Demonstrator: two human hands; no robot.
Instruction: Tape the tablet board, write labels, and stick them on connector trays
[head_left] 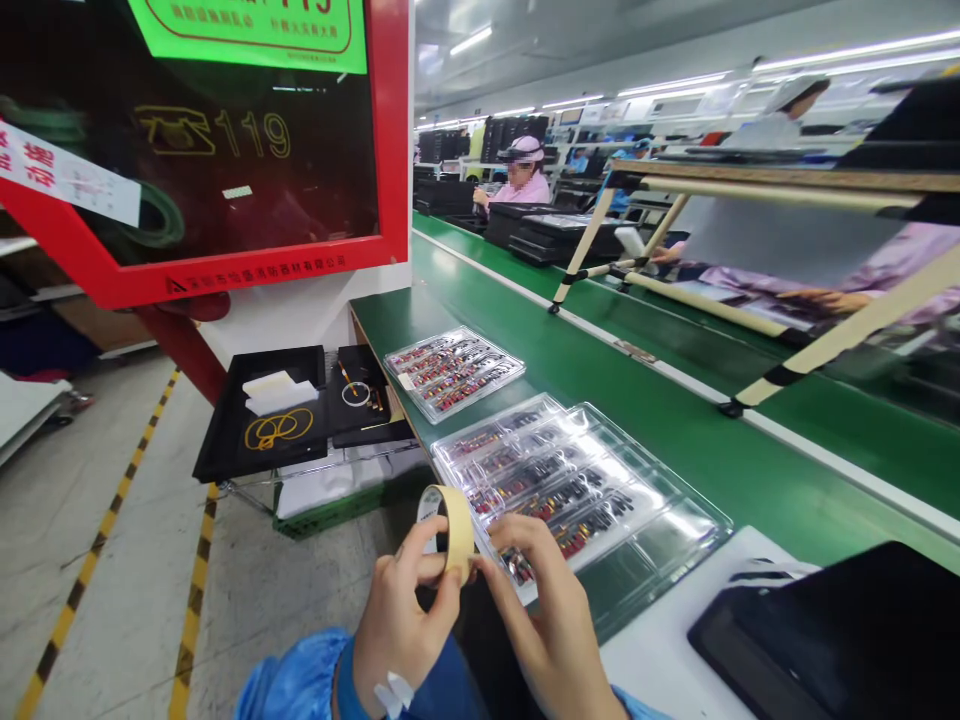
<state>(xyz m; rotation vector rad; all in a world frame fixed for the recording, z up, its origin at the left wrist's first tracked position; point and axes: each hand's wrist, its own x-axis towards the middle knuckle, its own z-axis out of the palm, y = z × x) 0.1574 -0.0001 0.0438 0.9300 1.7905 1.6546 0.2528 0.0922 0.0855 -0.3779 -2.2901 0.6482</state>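
Note:
My left hand (401,615) is closed round a roll of beige masking tape (450,530), held upright just off the near edge of the green bench. My right hand (551,610) touches the tape roll's lower right side with its thumb and fingertips, pinching at the roll's edge. Right behind the hands lies a clear plastic tray (577,490) holding rows of small red and dark parts. A second, similar clear tray (452,370) lies farther back on the bench. Blue sleeves cover both my forearms.
A black tray (262,415) with yellow rings and white pads sits on a low rack to the left. A dark tray (840,630) rests on a white sheet at the right. A green conveyor (675,400) runs past; a frame's legs stand on it. Seated workers are beyond. A red cabinet (210,150) is at upper left.

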